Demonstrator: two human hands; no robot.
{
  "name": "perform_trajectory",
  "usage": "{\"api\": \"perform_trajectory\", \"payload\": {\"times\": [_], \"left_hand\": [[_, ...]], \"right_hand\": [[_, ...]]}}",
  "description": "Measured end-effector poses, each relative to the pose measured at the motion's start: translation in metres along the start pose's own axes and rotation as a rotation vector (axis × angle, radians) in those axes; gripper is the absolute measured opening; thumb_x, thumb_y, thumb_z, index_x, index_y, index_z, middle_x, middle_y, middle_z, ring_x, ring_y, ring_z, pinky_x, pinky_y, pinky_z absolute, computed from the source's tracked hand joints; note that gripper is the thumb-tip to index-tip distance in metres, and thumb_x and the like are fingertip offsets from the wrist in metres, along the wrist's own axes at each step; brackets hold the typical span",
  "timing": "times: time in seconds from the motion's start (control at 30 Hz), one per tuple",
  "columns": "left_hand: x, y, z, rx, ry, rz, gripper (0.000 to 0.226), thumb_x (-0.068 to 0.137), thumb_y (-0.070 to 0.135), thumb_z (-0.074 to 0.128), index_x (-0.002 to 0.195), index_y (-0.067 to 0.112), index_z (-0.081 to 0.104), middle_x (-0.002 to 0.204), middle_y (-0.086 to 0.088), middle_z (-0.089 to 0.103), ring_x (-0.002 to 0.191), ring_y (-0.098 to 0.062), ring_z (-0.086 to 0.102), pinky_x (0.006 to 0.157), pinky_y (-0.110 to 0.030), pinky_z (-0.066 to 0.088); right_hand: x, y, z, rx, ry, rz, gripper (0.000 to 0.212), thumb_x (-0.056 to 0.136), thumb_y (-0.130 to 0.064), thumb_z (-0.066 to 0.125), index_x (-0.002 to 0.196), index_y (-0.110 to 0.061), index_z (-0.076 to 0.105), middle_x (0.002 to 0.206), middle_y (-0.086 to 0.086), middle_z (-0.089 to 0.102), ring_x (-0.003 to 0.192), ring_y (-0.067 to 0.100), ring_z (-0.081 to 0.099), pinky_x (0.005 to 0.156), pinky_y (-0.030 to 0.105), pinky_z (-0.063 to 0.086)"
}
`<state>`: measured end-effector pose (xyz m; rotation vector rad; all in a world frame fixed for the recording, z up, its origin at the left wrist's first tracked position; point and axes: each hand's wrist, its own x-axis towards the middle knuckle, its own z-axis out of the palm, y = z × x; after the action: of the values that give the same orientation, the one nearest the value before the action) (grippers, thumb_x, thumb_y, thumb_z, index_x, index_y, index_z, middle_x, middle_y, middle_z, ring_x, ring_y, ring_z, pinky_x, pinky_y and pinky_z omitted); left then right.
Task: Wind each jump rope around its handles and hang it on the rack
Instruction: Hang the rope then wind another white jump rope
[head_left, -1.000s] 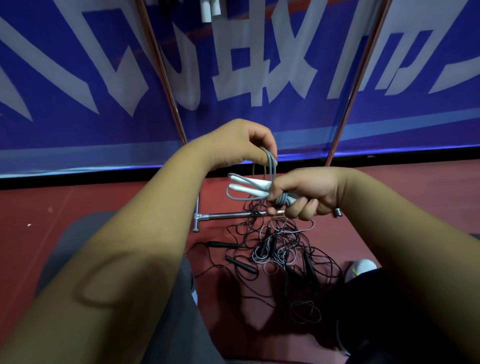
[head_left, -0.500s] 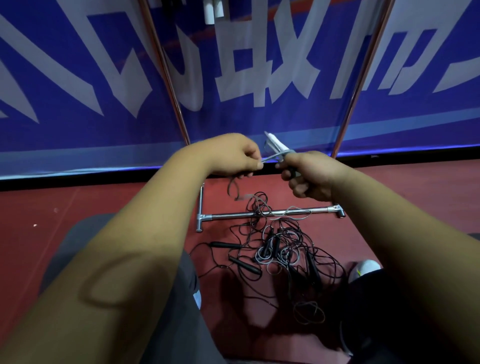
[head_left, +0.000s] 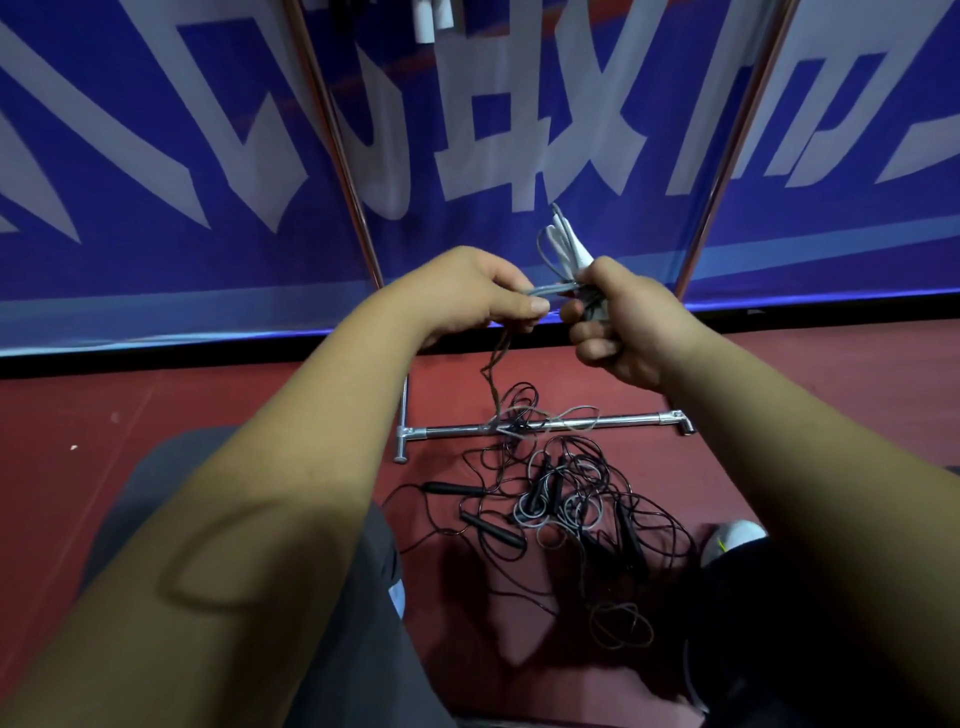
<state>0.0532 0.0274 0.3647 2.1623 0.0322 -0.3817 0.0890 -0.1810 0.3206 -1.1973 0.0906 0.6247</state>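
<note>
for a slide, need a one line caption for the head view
Right hand grips white handles while left hand pinches the grey cord, above tangled black ropes.

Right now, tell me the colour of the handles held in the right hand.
White handles, grey cord, in the right hand; head view shows them best.
</note>
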Motion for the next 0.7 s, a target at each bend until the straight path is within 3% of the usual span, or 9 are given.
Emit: {"api": "perform_trajectory", "payload": {"times": [0.07,0.13,0.23,0.3,0.43,0.57,0.63,0.7], "left_hand": [[-0.004,0.005,0.004,-0.130,-0.061,-0.031,0.041,0.092,0.051,0.077,0.102,0.012,0.078,0.094,-0.007,0.080,0.078,-0.012,0.066,0.075,-0.026,0.053],[-0.006,0.012,0.008,-0.267,-0.043,-0.071,0.060,0.095,0.065,0.066,0.109,0.008,0.075,0.083,-0.009,0.071,0.076,-0.021,0.069,0.074,-0.029,0.056],[-0.002,0.018,0.014,-0.143,0.075,-0.128,0.083,0.085,0.092,0.047,0.105,0.017,0.076,0.069,-0.007,0.061,0.064,-0.021,0.062,0.072,-0.035,0.053],[0.002,0.016,0.017,-0.151,0.192,-0.154,0.083,0.081,0.094,0.049,0.100,0.019,0.077,0.067,-0.002,0.056,0.055,-0.020,0.053,0.065,-0.033,0.049],[0.018,0.004,0.022,-0.367,0.279,-0.067,0.050,0.098,0.065,0.062,0.104,0.017,0.074,0.085,0.000,0.068,0.046,-0.011,0.042,0.053,-0.027,0.040],[0.026,-0.002,0.024,-0.588,0.301,-0.002,0.015,0.103,0.038,0.068,0.103,0.023,0.066,0.104,-0.004,0.075,0.052,-0.010,0.039,0.047,-0.025,0.040],[0.027,-0.002,0.023,-0.625,0.324,0.035,0.005,0.103,0.027,0.068,0.104,0.022,0.068,0.105,-0.005,0.076,0.051,-0.009,0.039,0.047,-0.026,0.040],[0.026,0.000,0.021,-0.643,0.326,0.059,0.013,0.101,0.019,0.065,0.112,0.018,0.072,0.103,-0.010,0.077,0.048,-0.010,0.036,0.049,-0.028,0.038]], "right_hand": [[-0.002,-0.001,0.001,-0.024,-0.036,-0.014,0.011,0.101,-0.022,0.053,0.102,-0.011,0.053,0.073,0.003,0.046,0.052,0.010,0.019,0.038,0.022,0.021],[-0.004,-0.001,0.002,-0.096,-0.068,-0.026,0.013,0.102,-0.022,0.052,0.107,-0.010,0.056,0.072,0.003,0.047,0.054,0.012,0.018,0.042,0.024,0.019],[-0.008,0.000,0.005,-0.230,-0.082,-0.032,0.017,0.103,-0.023,0.053,0.112,-0.008,0.055,0.071,0.004,0.049,0.059,0.015,0.018,0.050,0.029,0.016],[-0.009,0.001,0.007,-0.258,-0.083,-0.032,0.016,0.102,-0.022,0.054,0.111,-0.008,0.053,0.072,0.005,0.050,0.058,0.016,0.019,0.051,0.031,0.016],[-0.012,0.000,0.010,-0.123,-0.060,-0.021,0.010,0.102,-0.022,0.054,0.104,-0.012,0.053,0.074,0.005,0.051,0.055,0.013,0.019,0.049,0.028,0.016],[-0.013,-0.004,0.008,0.007,-0.079,0.023,0.012,0.101,-0.024,0.051,0.104,-0.013,0.053,0.080,0.006,0.054,0.054,0.011,0.019,0.045,0.023,0.019],[-0.014,-0.004,0.008,0.005,-0.113,0.068,0.013,0.102,-0.026,0.050,0.107,-0.013,0.051,0.080,0.005,0.053,0.056,0.011,0.019,0.043,0.022,0.020],[-0.016,-0.003,0.010,-0.024,-0.124,0.090,0.012,0.103,-0.024,0.049,0.109,-0.013,0.049,0.076,0.004,0.051,0.056,0.011,0.019,0.044,0.022,0.019]]}}
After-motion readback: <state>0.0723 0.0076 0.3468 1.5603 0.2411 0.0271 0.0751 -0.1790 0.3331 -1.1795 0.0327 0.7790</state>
